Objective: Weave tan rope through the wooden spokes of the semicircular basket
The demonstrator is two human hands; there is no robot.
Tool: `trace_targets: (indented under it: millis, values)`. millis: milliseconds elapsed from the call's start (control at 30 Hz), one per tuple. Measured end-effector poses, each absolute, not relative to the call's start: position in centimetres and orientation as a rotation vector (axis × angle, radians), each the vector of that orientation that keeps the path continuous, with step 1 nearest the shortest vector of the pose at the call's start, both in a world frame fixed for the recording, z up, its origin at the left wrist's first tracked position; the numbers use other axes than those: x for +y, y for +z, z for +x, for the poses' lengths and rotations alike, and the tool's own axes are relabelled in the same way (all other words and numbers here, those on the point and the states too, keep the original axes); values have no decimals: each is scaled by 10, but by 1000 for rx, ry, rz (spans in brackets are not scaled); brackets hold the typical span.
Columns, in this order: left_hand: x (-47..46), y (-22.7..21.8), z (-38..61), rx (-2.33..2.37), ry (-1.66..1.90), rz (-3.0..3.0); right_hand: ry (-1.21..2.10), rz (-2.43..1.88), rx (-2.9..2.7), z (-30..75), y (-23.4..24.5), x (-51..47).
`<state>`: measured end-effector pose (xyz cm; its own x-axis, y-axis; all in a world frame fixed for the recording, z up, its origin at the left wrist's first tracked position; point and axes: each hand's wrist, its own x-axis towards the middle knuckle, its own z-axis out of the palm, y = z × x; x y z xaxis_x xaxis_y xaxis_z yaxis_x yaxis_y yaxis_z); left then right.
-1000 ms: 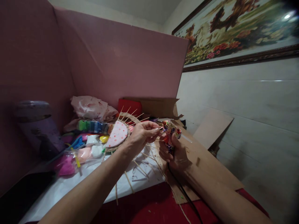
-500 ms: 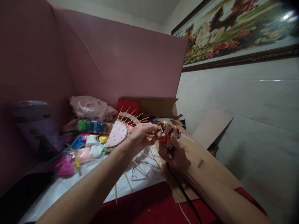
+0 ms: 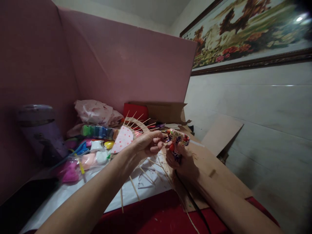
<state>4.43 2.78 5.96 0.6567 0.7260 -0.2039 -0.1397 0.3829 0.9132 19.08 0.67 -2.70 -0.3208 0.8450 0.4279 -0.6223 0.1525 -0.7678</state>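
My right hand (image 3: 181, 157) is wrapped around the grip of a glue gun (image 3: 179, 138) with a colourful floral pattern. Its nozzle points left, and a black cord (image 3: 192, 201) runs down from the grip. My left hand (image 3: 152, 141) is closed in a pinch right by the nozzle; whatever sits between the fingertips is too small to make out. Behind the left wrist stands a woven piece (image 3: 137, 123) with thin sticks fanning out of its rim. A pink dotted fabric panel (image 3: 123, 139) covers part of it.
Loose sticks (image 3: 134, 188) lie on the white sheet (image 3: 117, 201) below my hands. Cardboard (image 3: 219, 175) spreads to the right. Bags of coloured clay (image 3: 97, 131), a yellow-handled tool (image 3: 81, 165) and a lilac tumbler (image 3: 42, 133) are at left. Crumpled pink fabric (image 3: 96, 112) lies behind.
My left fingers have drawn slightly back from the nozzle and curled more. The glue gun stays in my right hand, almost in the same place. The view has shifted a little.
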Motion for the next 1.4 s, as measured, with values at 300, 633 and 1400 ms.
trace_targets:
  millis: [300, 633, 1400]
  values:
    - [29, 66, 44, 694, 538, 1079, 1489, -293, -1172, 191, -27, 6]
    - [28, 62, 43, 583, 660, 1087, 1471, -310, -1145, 191, -23, 5]
    - [32, 57, 45, 642, 680, 1127, 1463, -343, -1148, 191, -27, 7]
